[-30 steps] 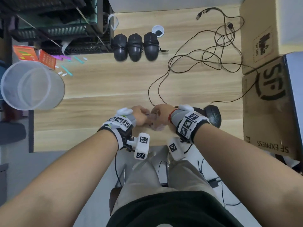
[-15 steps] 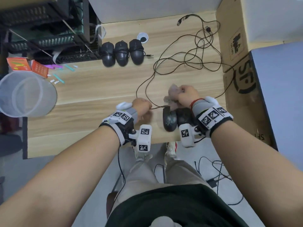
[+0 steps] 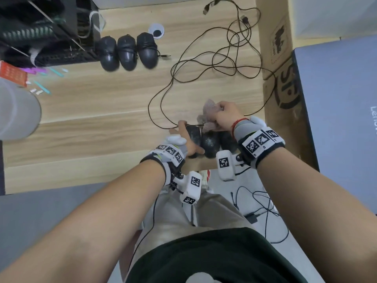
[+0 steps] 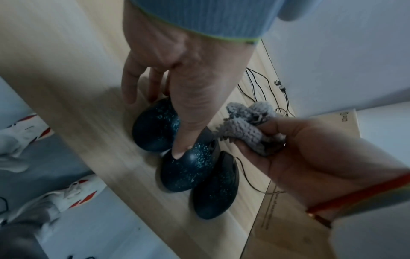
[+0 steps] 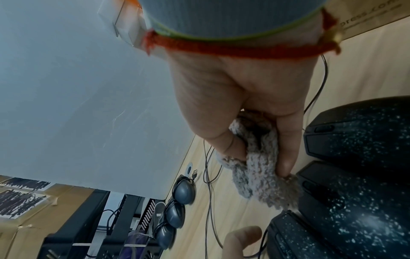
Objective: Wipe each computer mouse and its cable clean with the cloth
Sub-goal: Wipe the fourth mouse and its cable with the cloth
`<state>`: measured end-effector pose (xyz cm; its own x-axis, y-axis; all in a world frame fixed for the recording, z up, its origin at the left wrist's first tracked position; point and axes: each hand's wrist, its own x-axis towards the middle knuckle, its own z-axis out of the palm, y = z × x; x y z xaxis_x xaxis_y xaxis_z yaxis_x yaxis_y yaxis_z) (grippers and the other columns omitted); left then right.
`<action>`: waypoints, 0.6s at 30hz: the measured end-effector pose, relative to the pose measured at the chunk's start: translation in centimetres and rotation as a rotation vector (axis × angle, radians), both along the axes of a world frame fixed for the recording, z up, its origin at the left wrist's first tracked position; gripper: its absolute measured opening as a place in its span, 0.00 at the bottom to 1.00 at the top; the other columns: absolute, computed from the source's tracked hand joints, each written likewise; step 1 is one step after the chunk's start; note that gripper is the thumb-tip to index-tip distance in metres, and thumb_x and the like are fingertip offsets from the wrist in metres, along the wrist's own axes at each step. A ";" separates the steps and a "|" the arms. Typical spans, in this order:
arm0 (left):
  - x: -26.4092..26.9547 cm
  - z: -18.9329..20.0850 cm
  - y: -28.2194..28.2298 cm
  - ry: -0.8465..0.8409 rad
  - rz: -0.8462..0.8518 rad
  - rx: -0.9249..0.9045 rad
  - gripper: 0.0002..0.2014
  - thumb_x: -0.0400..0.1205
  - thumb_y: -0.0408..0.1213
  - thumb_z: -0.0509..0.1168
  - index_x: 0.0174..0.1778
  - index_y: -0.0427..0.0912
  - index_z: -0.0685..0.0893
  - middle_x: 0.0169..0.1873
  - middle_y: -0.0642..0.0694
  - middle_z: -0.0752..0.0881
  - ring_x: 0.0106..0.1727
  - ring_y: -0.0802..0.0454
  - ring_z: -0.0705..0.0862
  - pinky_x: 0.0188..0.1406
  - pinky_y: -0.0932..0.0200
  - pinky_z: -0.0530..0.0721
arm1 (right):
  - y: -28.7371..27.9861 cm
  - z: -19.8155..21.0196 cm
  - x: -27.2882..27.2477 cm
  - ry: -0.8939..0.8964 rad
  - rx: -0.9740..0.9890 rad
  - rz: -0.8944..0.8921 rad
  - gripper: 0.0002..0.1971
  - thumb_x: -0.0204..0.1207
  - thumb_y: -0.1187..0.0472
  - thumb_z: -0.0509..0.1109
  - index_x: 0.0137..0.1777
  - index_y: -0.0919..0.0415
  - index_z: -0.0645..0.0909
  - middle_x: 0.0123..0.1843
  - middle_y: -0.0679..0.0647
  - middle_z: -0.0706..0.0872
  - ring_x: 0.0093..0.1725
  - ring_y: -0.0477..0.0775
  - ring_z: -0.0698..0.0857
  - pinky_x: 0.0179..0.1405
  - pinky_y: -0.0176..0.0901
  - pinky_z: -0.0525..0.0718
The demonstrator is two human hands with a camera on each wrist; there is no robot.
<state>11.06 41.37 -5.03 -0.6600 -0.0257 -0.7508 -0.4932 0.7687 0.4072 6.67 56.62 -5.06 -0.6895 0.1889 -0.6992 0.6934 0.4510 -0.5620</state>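
Observation:
Three black mice speckled with pale spots lie side by side at the table's near edge: left (image 3: 194, 135), middle (image 3: 210, 145), right (image 3: 227, 140). My left hand (image 3: 186, 140) straddles the left mouse (image 4: 153, 128), with straight fingers on its far side and the thumb on the middle mouse (image 4: 188, 168). My right hand (image 3: 226, 117) grips a bunched grey cloth (image 3: 209, 111) just beyond the mice. The cloth (image 5: 259, 175) touches the front of the middle mouse (image 5: 346, 201). Thin black cables (image 3: 224, 58) loop across the table.
Three plain black mice (image 3: 126, 53) with wound cables stand in a row at the back. Cardboard boxes (image 3: 285, 94) and a grey laptop box (image 3: 336, 119) wall the right side. A translucent bin (image 3: 16, 111) is at the left and a black rack (image 3: 40, 27) at the back left.
My hands, first together at the table's front, have parted. The right hand carried the cloth right and beyond the speckled mice. The left hand let go of the cable and moved onto the left mouse.

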 end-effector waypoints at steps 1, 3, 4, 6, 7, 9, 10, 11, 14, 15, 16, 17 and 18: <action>0.0 -0.4 0.0 -0.014 -0.036 -0.058 0.53 0.65 0.43 0.86 0.79 0.42 0.59 0.68 0.36 0.65 0.61 0.41 0.71 0.57 0.49 0.77 | 0.0 0.0 0.0 -0.002 0.004 0.008 0.11 0.62 0.58 0.71 0.45 0.58 0.83 0.48 0.60 0.89 0.51 0.65 0.87 0.53 0.63 0.88; 0.1 -1.3 -0.2 -0.035 -0.065 -0.140 0.49 0.63 0.47 0.86 0.73 0.43 0.62 0.64 0.37 0.64 0.61 0.39 0.73 0.60 0.43 0.82 | 0.2 0.0 -0.1 -0.005 0.007 0.014 0.07 0.65 0.61 0.71 0.44 0.55 0.83 0.48 0.59 0.89 0.52 0.64 0.87 0.55 0.60 0.88; 0.1 -1.2 -0.3 -0.027 -0.066 -0.159 0.48 0.61 0.47 0.86 0.70 0.44 0.62 0.62 0.38 0.64 0.60 0.39 0.73 0.60 0.42 0.84 | 0.3 0.0 -0.2 -0.006 0.000 0.006 0.06 0.66 0.62 0.70 0.43 0.55 0.82 0.48 0.58 0.90 0.52 0.64 0.87 0.55 0.60 0.88; 0.2 -1.7 -1.2 0.017 -0.055 -0.183 0.49 0.59 0.43 0.86 0.70 0.45 0.62 0.61 0.39 0.64 0.57 0.38 0.76 0.59 0.40 0.85 | 0.4 -0.2 -0.2 -0.006 0.005 -0.004 0.07 0.67 0.64 0.68 0.45 0.57 0.82 0.48 0.59 0.89 0.51 0.64 0.87 0.54 0.60 0.88; 0.2 -2.0 -1.8 0.030 -0.060 -0.196 0.50 0.59 0.42 0.87 0.71 0.46 0.62 0.62 0.38 0.66 0.56 0.37 0.78 0.58 0.39 0.86 | 0.4 -0.4 -0.3 -0.007 0.011 -0.006 0.08 0.68 0.64 0.67 0.46 0.58 0.82 0.49 0.59 0.89 0.51 0.64 0.87 0.55 0.59 0.88; 0.1 -1.9 -3.0 0.030 -0.084 -0.223 0.52 0.57 0.46 0.88 0.71 0.47 0.63 0.62 0.39 0.68 0.55 0.36 0.79 0.58 0.38 0.85 | 0.3 -0.3 -0.5 -0.012 0.003 -0.005 0.08 0.68 0.63 0.68 0.47 0.59 0.82 0.50 0.60 0.89 0.51 0.64 0.87 0.55 0.59 0.88; 0.0 -1.7 -3.3 0.030 -0.096 -0.233 0.51 0.57 0.49 0.87 0.71 0.46 0.64 0.62 0.40 0.69 0.55 0.36 0.80 0.58 0.39 0.85 | 0.2 -0.2 -0.5 -0.011 -0.009 -0.009 0.08 0.66 0.61 0.69 0.46 0.58 0.82 0.50 0.60 0.89 0.51 0.65 0.88 0.55 0.59 0.88; -0.3 -1.5 -3.4 0.023 -0.114 -0.243 0.51 0.59 0.52 0.87 0.71 0.45 0.65 0.62 0.40 0.70 0.56 0.36 0.80 0.58 0.40 0.85 | -0.1 0.2 -0.5 -0.007 -0.024 -0.013 0.09 0.63 0.60 0.70 0.44 0.57 0.83 0.50 0.61 0.89 0.51 0.65 0.88 0.55 0.59 0.88; -1.4 -0.5 -3.1 -0.014 -0.201 -0.268 0.43 0.68 0.56 0.82 0.71 0.37 0.72 0.62 0.40 0.79 0.59 0.41 0.82 0.54 0.48 0.83 | -0.9 0.9 -0.3 -0.021 -0.064 -0.014 0.08 0.66 0.61 0.72 0.46 0.56 0.83 0.51 0.61 0.89 0.52 0.64 0.88 0.54 0.59 0.89; -1.8 -0.2 -3.2 -0.018 -0.210 -0.266 0.40 0.69 0.57 0.81 0.68 0.37 0.75 0.59 0.41 0.82 0.56 0.43 0.83 0.49 0.51 0.83 | -1.0 0.9 -0.3 -0.023 -0.075 -0.012 0.09 0.65 0.61 0.72 0.46 0.57 0.83 0.51 0.61 0.89 0.52 0.64 0.88 0.54 0.60 0.89; -2.0 -0.1 -3.3 -0.022 -0.210 -0.263 0.38 0.68 0.58 0.81 0.66 0.37 0.78 0.56 0.42 0.84 0.52 0.44 0.84 0.45 0.52 0.83 | -1.1 0.9 -0.2 -0.019 -0.086 -0.013 0.09 0.63 0.60 0.71 0.45 0.56 0.83 0.51 0.62 0.89 0.52 0.65 0.88 0.52 0.61 0.89; -2.0 0.2 -3.5 -0.018 -0.210 -0.257 0.37 0.66 0.59 0.81 0.63 0.39 0.79 0.52 0.44 0.85 0.49 0.45 0.84 0.43 0.53 0.83 | -1.2 1.1 -0.1 -0.017 -0.096 -0.017 0.10 0.62 0.60 0.70 0.44 0.54 0.82 0.51 0.62 0.88 0.52 0.66 0.88 0.51 0.63 0.89; -2.2 0.7 -3.9 -0.010 -0.218 -0.251 0.36 0.64 0.60 0.81 0.60 0.41 0.79 0.49 0.45 0.86 0.46 0.46 0.84 0.42 0.54 0.84 | -1.3 1.5 -0.1 -0.015 -0.104 -0.023 0.11 0.62 0.60 0.70 0.44 0.50 0.80 0.52 0.61 0.87 0.53 0.66 0.87 0.48 0.65 0.90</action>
